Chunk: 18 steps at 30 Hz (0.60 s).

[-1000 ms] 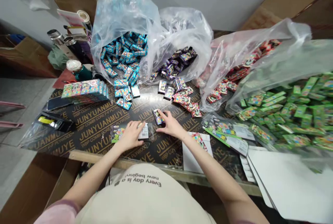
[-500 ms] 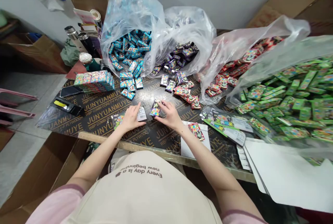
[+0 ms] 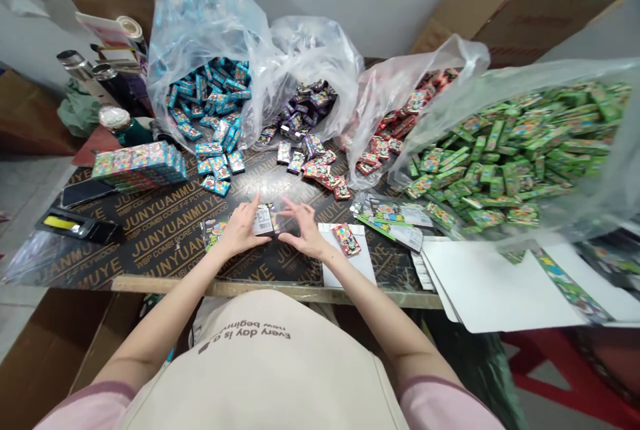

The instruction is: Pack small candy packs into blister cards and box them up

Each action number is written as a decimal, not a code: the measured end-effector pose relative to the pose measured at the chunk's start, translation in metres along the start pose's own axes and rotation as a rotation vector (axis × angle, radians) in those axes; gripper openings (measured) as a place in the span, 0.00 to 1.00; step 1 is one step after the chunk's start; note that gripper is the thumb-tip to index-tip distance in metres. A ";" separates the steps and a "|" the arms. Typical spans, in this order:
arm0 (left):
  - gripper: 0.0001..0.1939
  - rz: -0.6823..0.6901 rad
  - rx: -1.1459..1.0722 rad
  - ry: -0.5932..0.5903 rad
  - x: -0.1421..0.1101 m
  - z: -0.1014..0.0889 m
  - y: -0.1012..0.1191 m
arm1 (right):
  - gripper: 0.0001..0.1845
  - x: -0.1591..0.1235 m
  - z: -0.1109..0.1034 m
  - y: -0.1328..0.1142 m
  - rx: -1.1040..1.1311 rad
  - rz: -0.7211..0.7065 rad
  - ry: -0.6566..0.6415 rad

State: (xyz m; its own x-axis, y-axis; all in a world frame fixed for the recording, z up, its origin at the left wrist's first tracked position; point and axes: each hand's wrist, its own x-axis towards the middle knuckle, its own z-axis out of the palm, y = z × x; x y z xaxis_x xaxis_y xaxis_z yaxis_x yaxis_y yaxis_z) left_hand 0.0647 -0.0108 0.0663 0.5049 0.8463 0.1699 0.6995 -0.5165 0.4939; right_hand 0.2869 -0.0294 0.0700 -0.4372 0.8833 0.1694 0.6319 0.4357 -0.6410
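My left hand lies over a flat printed packet, its thumb and forefinger around the barcoded end. The packet's green end shows on the other side of the hand. My right hand is just to the right, thumb and fingers apart. Close to its fingertips, at the packet's right end, a small dark purple box shows only in part; I cannot tell whether it is inside the packet. A red printed box lies on a white sheet near my right forearm.
Clear plastic bags spill blue boxes, purple boxes, red boxes and green boxes along the back. More flat packets and white card lie right. Stacked boxes and a black tape-like tool stand left.
My right hand has let go of the small purple box, which now sits against the packet by my left hand. The view has turned to the right.
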 end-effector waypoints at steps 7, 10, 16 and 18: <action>0.57 -0.030 0.100 -0.144 -0.007 0.015 -0.001 | 0.43 0.042 -0.042 0.086 -0.320 0.408 0.405; 0.51 -0.061 0.136 -0.209 -0.008 0.019 -0.002 | 0.41 0.060 -0.060 0.124 -0.363 0.390 0.310; 0.36 -0.435 -0.464 0.145 0.021 0.028 -0.003 | 0.24 0.061 -0.037 0.084 -0.225 0.143 0.333; 0.33 -0.539 -0.631 0.210 0.031 0.031 -0.003 | 0.26 0.056 -0.027 0.064 -0.259 0.051 0.290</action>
State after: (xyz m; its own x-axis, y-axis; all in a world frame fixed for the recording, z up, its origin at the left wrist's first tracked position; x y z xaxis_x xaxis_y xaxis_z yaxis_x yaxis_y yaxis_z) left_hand 0.0942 0.0130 0.0443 0.0362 0.9943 -0.1005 0.3730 0.0799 0.9244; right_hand 0.3198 0.0524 0.0588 -0.2256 0.9011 0.3704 0.8048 0.3866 -0.4504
